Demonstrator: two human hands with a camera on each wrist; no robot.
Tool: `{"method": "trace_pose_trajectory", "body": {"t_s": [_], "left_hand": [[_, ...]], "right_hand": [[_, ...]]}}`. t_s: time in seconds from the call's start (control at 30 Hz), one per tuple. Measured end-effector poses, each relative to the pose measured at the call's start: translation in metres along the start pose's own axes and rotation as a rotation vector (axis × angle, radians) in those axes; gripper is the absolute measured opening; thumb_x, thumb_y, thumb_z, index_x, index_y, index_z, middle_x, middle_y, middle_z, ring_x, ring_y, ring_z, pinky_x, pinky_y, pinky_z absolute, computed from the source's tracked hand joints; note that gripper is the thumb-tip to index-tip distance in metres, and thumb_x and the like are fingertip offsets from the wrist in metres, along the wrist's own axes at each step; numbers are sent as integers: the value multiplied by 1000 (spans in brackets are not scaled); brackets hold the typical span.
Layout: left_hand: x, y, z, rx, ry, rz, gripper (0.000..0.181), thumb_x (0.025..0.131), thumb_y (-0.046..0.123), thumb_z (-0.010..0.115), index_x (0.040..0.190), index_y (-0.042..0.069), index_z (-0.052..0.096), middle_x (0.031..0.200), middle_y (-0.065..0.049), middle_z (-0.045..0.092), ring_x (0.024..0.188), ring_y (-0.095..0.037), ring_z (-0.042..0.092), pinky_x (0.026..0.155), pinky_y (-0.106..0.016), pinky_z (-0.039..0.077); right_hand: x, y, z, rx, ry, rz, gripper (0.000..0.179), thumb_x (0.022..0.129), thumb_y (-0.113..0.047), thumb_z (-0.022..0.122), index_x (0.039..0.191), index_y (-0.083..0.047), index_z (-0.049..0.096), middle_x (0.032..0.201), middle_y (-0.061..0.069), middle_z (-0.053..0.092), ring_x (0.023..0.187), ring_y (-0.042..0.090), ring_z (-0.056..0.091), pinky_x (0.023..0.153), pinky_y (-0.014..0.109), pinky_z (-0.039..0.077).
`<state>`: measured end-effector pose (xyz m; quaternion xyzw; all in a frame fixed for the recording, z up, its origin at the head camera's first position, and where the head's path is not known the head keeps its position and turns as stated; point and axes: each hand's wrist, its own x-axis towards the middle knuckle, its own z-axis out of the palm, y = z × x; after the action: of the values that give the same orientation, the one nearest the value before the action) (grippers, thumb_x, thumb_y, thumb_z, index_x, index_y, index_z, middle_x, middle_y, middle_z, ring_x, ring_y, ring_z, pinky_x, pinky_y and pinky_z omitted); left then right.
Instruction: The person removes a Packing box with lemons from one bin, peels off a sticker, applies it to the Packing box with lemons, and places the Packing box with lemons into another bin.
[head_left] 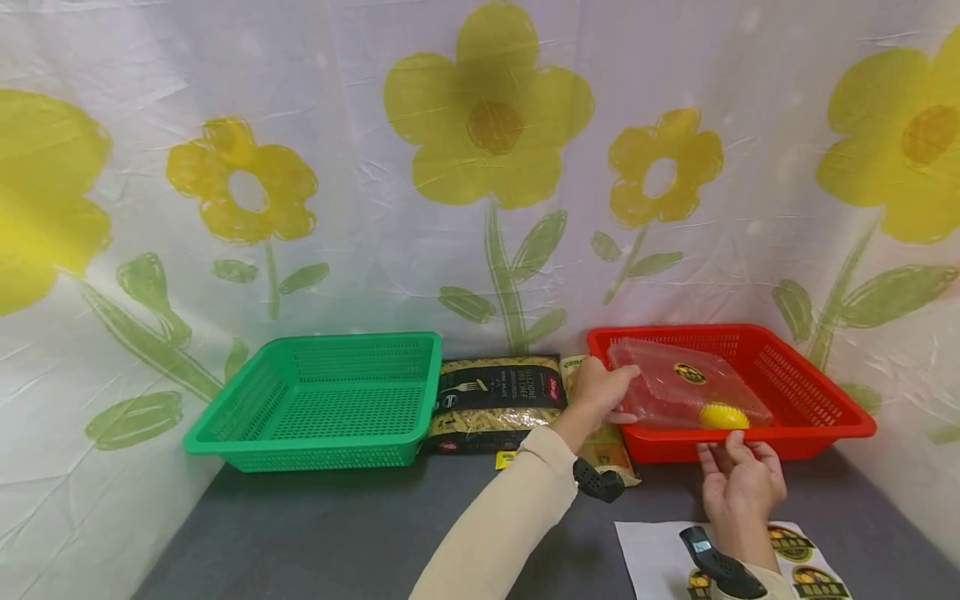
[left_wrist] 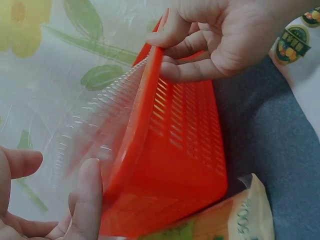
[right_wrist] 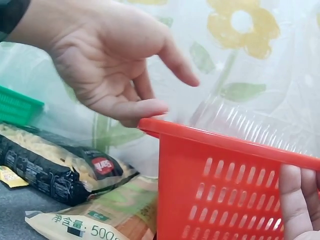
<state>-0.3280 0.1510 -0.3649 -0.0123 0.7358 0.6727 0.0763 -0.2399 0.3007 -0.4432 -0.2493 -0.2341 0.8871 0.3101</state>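
A clear plastic box [head_left: 675, 379] with a round black-and-yellow label lies tilted in the red basket [head_left: 817, 425]. A yellow ridged item [head_left: 724, 416] shows through its front part. My left hand [head_left: 600, 392] is at the box's left end, over the basket's left rim. Its thumb and fingers are spread apart in the right wrist view, with nothing gripped between them. My right hand [head_left: 744, 483] pinches the basket's front rim, thumb on top and fingers against the slotted outer wall. The left wrist view shows this right hand [left_wrist: 225, 40] close to the box's ridged edge.
A green basket [head_left: 315, 454] stands at the left. Between the baskets lie a black-labelled pasta bag [head_left: 498, 392], another food packet [head_left: 611, 454] and a small yellow packet [head_left: 505, 459]. A white sheet with round labels [head_left: 652, 558] lies at front right. A flowered curtain [head_left: 360, 275] hangs behind.
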Motion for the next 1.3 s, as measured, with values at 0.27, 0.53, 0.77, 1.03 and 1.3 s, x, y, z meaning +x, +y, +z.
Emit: {"method": "trace_pose_trajectory", "body": {"t_s": [0.27,0.53,0.77,1.03,1.3], "left_hand": [[-4,-16,-27,-114,-25,15,36,92,24,74,122,7,63,60,-2,46,40,-12,39,43,-32,57],[-20,-43,-77,-210,-56,25,41,92,30,73,126,13,59,81,-3,57,48,-13,44,44,-29,56],[-37,-60,-110,-214,-33,42,40,93,29,71,124,6,58,103,-14,62,51,-13,48,43,-26,53],[-58,-85,-136,-281,-24,65,33,92,23,72,117,4,60,85,-4,58,56,-14,52,44,-27,53],[-73,-101,-165,-303,-31,112,37,91,24,73,119,3,60,86,-5,61,59,-14,57,47,-28,54]], "right_hand": [[1,0,0,0,-2,5,39,86,-19,79,116,-17,54,133,5,57,91,19,66,70,32,63],[-2,2,-2,26,-17,52,35,87,-18,78,112,-16,53,112,4,63,84,20,61,73,31,62],[-1,-2,1,89,-26,123,37,91,-24,74,118,-20,49,122,0,53,101,17,51,86,28,57],[-3,-4,6,175,59,227,29,87,-18,74,109,-14,57,108,0,53,93,18,50,83,28,55],[-6,-6,12,137,58,226,25,89,-16,72,110,-12,60,114,-1,54,94,17,51,83,27,55]]}}
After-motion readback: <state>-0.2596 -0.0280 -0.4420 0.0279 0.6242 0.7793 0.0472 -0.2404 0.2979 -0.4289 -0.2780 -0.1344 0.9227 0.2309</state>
